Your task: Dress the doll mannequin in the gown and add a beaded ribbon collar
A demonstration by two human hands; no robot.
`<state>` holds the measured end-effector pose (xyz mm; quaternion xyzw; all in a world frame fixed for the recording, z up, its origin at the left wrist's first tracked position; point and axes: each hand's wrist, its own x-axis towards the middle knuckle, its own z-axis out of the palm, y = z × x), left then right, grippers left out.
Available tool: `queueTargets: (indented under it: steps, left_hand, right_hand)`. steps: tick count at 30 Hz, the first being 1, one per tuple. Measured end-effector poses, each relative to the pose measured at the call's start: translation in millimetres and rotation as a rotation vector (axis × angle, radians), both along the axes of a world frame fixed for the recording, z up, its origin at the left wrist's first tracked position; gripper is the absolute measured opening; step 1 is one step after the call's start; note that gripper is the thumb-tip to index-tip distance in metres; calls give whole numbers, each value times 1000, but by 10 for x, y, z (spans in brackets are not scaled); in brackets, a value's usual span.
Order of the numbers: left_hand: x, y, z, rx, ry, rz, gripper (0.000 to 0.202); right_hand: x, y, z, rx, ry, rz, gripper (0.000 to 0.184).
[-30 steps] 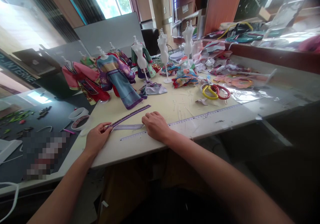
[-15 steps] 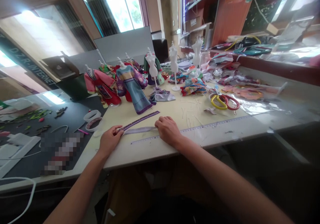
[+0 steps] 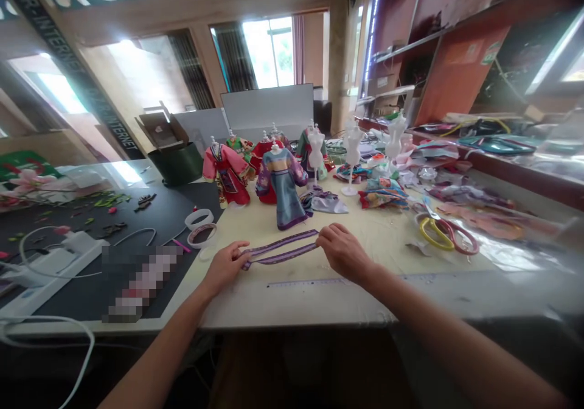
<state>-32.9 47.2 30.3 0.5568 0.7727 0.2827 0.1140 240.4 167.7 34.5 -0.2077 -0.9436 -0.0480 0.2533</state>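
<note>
My left hand [image 3: 228, 266] is closed on the left end of a purple patterned ribbon [image 3: 285, 255], where two strands meet. The strands run to the right, one behind the other with a narrow gap. My right hand [image 3: 344, 252] pinches the nearer strand at its right end. The farther strand's tip lies right beside those fingertips; whether they grip it too I cannot tell. A clear ruler [image 3: 305, 283] lies flat just in front of the ribbon. Behind it stands a doll form in a blue and purple dress [image 3: 287, 196].
Other dressed doll forms, including a pink robe [image 3: 224, 165], and bare white forms [image 3: 353, 147] stand behind. Scissors [image 3: 437, 232] with yellow and red handles lie at right by fabric scraps [image 3: 383, 196]. Tape rolls [image 3: 201, 234] and a power strip [image 3: 59, 269] are at left.
The view has swung left and up. The nearer strand, pale and plain before, now shows its patterned purple face. My right hand has come level with the farther strand's tip.
</note>
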Motion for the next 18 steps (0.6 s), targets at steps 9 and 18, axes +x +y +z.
queueTargets:
  steps: [9,18]
  left_hand:
    - [-162,7,-76,-81,187,-42,35]
    - [-55,-409,-285,271,516,-213,39]
  right_hand:
    - [75,160,-68,154,-284,155,22]
    - [113,165,54,-75,-238,80,22]
